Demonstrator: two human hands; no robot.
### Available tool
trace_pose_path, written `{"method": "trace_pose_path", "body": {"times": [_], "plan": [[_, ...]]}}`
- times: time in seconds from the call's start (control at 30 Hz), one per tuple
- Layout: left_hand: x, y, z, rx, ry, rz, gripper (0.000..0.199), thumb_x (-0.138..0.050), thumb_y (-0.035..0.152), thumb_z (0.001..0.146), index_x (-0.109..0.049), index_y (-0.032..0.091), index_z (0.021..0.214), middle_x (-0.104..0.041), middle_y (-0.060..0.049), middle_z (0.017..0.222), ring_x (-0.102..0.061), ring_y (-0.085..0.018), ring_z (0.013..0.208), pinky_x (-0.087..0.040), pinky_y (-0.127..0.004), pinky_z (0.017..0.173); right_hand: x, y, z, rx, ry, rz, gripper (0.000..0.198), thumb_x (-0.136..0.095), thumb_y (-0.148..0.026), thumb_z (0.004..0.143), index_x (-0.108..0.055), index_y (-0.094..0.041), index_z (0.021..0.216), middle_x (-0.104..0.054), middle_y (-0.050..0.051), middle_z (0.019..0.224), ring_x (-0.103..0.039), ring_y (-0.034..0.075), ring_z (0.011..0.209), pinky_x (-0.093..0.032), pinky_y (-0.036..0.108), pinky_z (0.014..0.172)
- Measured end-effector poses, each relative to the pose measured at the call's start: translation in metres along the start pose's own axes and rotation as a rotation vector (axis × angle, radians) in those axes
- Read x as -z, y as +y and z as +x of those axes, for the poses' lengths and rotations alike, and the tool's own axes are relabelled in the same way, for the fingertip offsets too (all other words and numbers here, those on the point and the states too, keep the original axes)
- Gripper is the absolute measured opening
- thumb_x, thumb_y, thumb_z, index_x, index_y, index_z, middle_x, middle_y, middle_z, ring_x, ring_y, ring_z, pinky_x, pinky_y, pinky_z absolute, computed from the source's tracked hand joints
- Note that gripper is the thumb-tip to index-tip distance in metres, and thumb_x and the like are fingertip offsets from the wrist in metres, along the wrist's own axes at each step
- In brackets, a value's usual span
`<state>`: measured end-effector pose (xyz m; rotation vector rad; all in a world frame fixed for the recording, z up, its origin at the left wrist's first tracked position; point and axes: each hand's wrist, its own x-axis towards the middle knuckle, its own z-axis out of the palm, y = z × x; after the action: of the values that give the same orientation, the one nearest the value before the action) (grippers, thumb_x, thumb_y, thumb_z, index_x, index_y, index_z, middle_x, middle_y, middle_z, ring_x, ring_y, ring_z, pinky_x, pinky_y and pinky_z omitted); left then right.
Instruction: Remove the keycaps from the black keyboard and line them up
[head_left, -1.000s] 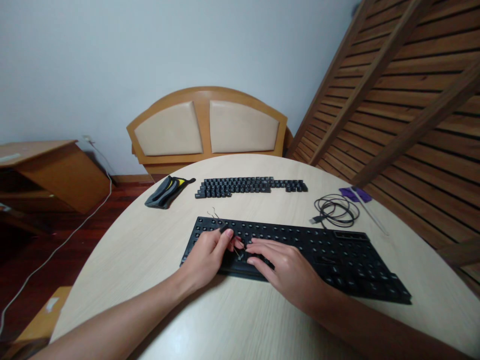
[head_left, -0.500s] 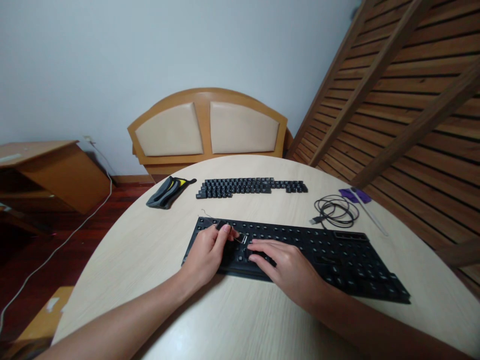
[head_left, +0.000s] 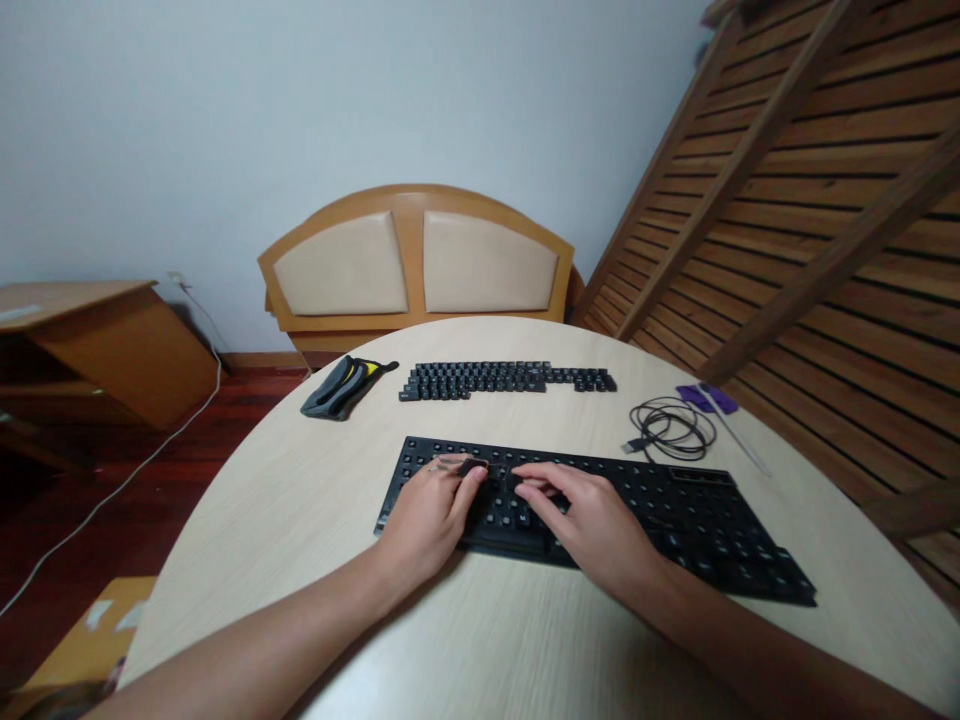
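The black keyboard lies on the table in front of me, with most of its keycaps off and small switches showing in rows. My left hand is closed around a keycap puller with a dark handle and thin wire ends, held just over the left half of the keyboard. Close beside it, my right hand pinches a small black keycap at the wire end, partly hidden by the fingers. A few caps still sit on the lower rows.
Removed keycaps are laid out in rows behind the keyboard. A grey and black pouch lies to the left. At the right are a coiled USB cable, a purple cloth and a thin white stick.
My left hand has turned the puller's handle toward the right hand. The right hand's fingers have drawn together into a pinch near the wire end. The view has shifted slightly.
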<state>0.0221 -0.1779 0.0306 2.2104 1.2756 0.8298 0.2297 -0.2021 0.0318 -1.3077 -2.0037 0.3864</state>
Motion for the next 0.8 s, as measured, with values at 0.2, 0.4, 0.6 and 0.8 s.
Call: {"method": "trace_pose_path", "body": {"times": [0.2,0.4,0.6,0.8], "plan": [[0.001,0.001,0.0,-0.015,0.003,0.026,0.038,-0.038,0.033,0.103,-0.072,0.016,0.106,-0.073,-0.008,0.115,-0.063,-0.024,0.113,-0.044,-0.037,0.103,0.015,0.003,0.026,-0.01,0.076,-0.168,0.019,-0.055,-0.03,0.094,-0.07,-0.023,0.104,-0.076,0.004,0.1,-0.071,0.021,0.089,-0.055,0.034,0.081],[0.001,0.001,0.0,-0.009,-0.004,0.048,0.04,-0.037,0.034,0.103,-0.072,0.015,0.104,-0.072,-0.009,0.116,-0.063,-0.025,0.114,-0.044,-0.038,0.103,0.012,0.009,0.081,-0.017,-0.038,-0.398,0.022,-0.055,-0.032,0.094,-0.07,-0.024,0.11,-0.075,0.003,0.102,-0.069,0.022,0.097,-0.051,0.033,0.084],[0.001,0.001,0.0,0.014,-0.015,0.07,0.041,-0.036,0.035,0.103,-0.072,0.015,0.104,-0.072,-0.01,0.116,-0.063,-0.026,0.113,-0.045,-0.04,0.102,-0.009,0.014,0.133,-0.038,-0.126,-0.483,0.023,-0.056,-0.032,0.094,-0.071,-0.022,0.11,-0.075,0.007,0.105,-0.068,0.025,0.1,-0.048,0.034,0.088],[0.002,0.001,0.0,0.004,-0.024,0.068,0.039,-0.037,0.033,0.103,-0.072,0.015,0.106,-0.072,-0.009,0.117,-0.062,-0.025,0.115,-0.045,-0.04,0.103,-0.038,0.03,0.145,-0.08,-0.139,-0.492,0.023,-0.057,-0.033,0.093,-0.072,-0.022,0.107,-0.075,0.008,0.102,-0.069,0.025,0.097,-0.049,0.032,0.082]]}}
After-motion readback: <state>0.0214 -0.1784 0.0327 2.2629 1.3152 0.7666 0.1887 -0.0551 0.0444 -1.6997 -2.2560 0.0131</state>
